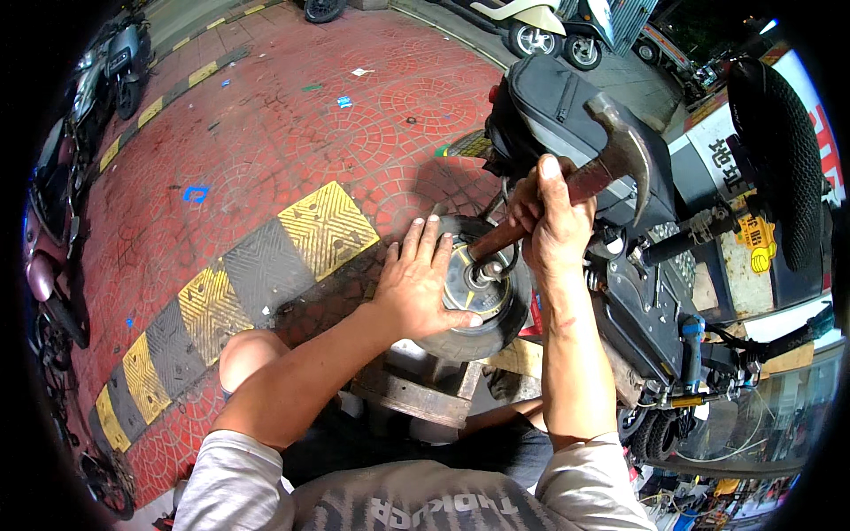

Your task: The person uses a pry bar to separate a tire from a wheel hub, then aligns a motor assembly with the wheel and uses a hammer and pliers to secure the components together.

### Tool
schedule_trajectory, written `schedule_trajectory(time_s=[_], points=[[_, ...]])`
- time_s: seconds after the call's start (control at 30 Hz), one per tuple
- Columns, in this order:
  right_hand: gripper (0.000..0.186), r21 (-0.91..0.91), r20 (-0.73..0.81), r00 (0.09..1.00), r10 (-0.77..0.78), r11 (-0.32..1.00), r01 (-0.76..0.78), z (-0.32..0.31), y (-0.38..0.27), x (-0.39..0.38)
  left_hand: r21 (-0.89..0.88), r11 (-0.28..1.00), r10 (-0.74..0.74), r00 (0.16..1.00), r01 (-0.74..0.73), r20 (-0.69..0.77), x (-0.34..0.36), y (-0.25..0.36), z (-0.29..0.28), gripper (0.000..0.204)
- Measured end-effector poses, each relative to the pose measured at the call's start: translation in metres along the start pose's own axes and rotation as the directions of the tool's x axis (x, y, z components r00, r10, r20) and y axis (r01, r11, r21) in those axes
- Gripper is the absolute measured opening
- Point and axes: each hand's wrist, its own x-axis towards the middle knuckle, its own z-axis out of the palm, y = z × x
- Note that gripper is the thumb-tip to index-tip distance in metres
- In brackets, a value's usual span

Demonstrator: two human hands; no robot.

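A small wheel with a black tyre (482, 343) and a grey hub (462, 288) lies flat in front of me on a worn stand (412, 400). My left hand (412, 288) rests on the wheel's left side, fingers outstretched over the tyre and hub. Closed around the handle of a claw hammer (620, 157), my right hand (558, 217) is just above the wheel's right side. The hammer's head points up and right, while its handle slants down toward the axle (489, 270) at the hub's centre. A dark cable curves beside the axle.
A scooter with a grey bag (567, 111) stands close on my right; a blue tool (693, 341) lies on it. A yellow-and-black speed bump (266, 279) crosses the red paving (292, 133) at left. Parked motorbikes (57, 221) line the far left.
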Motion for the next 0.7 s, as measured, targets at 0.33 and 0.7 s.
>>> schedule_trajectory(time_s=[0.33, 0.7], points=[[0.043, -0.015, 0.112, 0.992, -0.06, 0.998, 0.063, 0.009, -0.007, -0.014, -0.014, 0.99, 0.141, 0.988, -0.142, -0.07, 0.002, -0.022, 0.009, 0.123], [0.055, 0.217, 0.212, 0.905, -0.369, 0.921, 0.324, 0.039, -0.102, -0.036, -0.099, 0.992, 0.072, 0.997, -0.072, 0.003, 0.001, -0.022, 0.005, 0.128]])
